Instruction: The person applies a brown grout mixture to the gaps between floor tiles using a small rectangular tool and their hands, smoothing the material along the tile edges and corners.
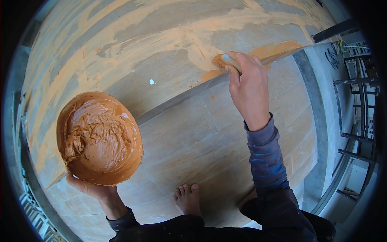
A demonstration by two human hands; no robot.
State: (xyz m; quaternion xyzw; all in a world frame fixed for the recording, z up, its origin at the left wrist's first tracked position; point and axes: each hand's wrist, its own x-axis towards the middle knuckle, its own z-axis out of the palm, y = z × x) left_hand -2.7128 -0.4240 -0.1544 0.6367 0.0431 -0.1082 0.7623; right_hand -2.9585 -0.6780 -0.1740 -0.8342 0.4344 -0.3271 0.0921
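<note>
My left hand (96,192) holds up a round bowl (137,151) from below, its fingers mostly hidden underneath. Thick, wet orange-brown paste (100,141) fills much of the bowl and coats its walls. My right hand (253,90) is closed around a small spreader (221,61) whose tip is smeared with the same paste; most of the tool is hidden in the fingers. That tip is at the near edge of a large wooden board (163,68), which carries broad streaks of orange paste. A fresher, darker band of paste (278,49) lies along the edge, just right of my hand.
Below the board's near edge is a floor of wood-look tiles (181,141), where my bare foot (188,199) stands. A small white spot (152,82) shows on the board. Black metal frames (363,101) stand at the right. A dark bar (336,31) reaches the board's far right.
</note>
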